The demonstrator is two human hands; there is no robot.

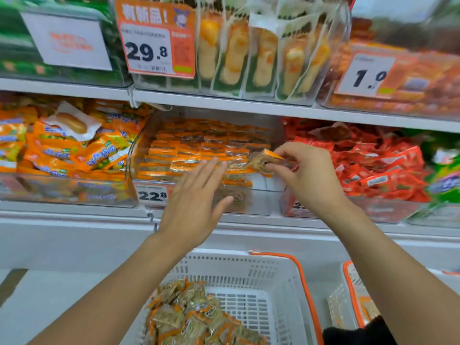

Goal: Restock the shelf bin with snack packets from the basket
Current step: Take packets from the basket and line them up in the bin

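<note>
A clear shelf bin on the middle shelf holds neat rows of orange-edged snack packets. My right hand pinches one such snack packet over the bin's right front corner. My left hand hovers flat, fingers straight, over the bin's front edge and holds nothing. Below, a white basket with an orange rim holds a heap of the same packets at its left side.
Neighbouring bins hold orange-yellow candy packets on the left and red packets on the right. Price tags hang on the bin fronts. The upper shelf juts out above the bin. A second basket stands at the lower right.
</note>
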